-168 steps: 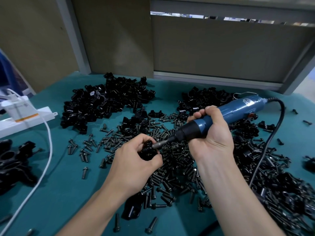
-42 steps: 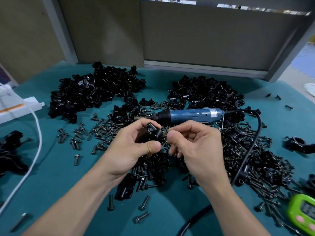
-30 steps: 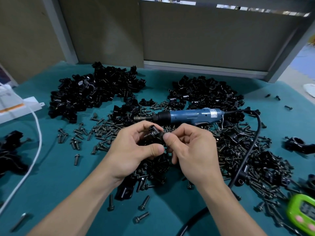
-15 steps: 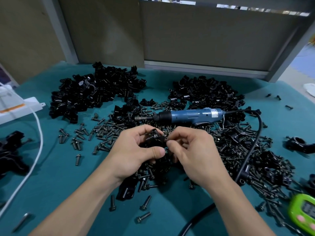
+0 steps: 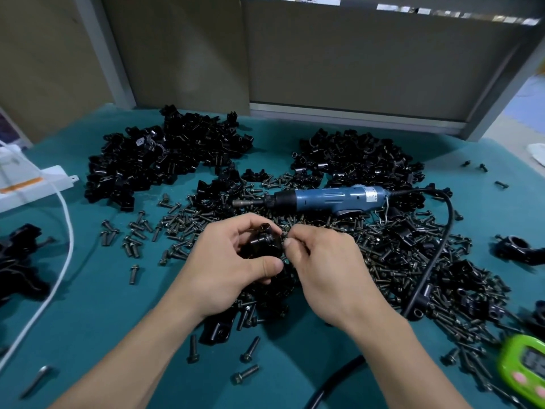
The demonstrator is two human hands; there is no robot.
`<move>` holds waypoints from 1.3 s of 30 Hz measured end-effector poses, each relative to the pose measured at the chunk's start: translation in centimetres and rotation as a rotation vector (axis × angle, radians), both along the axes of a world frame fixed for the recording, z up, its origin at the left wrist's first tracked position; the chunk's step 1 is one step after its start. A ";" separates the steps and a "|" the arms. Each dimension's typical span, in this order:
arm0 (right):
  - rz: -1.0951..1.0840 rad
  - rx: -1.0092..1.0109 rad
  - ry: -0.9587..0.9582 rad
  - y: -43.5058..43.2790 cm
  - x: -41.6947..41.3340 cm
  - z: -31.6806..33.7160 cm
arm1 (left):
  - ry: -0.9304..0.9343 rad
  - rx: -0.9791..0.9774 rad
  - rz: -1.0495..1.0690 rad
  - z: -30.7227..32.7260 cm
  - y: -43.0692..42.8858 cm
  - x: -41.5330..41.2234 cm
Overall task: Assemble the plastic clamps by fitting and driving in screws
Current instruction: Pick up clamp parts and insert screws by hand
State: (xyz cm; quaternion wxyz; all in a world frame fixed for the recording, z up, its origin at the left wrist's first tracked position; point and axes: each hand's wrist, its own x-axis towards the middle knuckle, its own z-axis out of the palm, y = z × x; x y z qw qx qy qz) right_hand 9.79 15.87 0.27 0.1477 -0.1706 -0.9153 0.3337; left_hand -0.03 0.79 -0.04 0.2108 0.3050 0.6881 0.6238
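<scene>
My left hand (image 5: 227, 267) grips a black plastic clamp (image 5: 261, 242) above the middle of the teal table. My right hand (image 5: 327, 261) pinches a small dark screw (image 5: 285, 235) against the clamp's right side; the screw is mostly hidden by my fingertips. The blue electric screwdriver (image 5: 327, 199) lies on the table just beyond my hands, bit pointing left, held by neither hand. Loose screws (image 5: 182, 222) are scattered all around and under my hands.
Two heaps of black clamp parts sit at the back left (image 5: 165, 160) and back right (image 5: 354, 160). The screwdriver's black cable (image 5: 433, 261) runs down the right side. A white power strip (image 5: 32, 187) with a white cord lies left. A green timer (image 5: 528, 367) sits at the bottom right.
The screwdriver, held in my right hand 5.6 s ago, now lies on the table. My right hand has come to the clamp with a screw; over the last second both hands lowered slightly.
</scene>
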 end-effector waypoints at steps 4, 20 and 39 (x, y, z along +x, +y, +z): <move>0.034 -0.054 0.002 0.3 0.0 -0.2 | 0.283 -0.094 0.050 -0.3 -0.4 0.0; 0.114 -0.056 0.075 0.7 0.5 0.1 | -0.329 0.057 -0.042 0.1 -0.1 -0.4; 0.129 -0.088 0.077 0.5 0.3 -0.2 | -0.075 0.114 0.039 0.2 0.3 0.2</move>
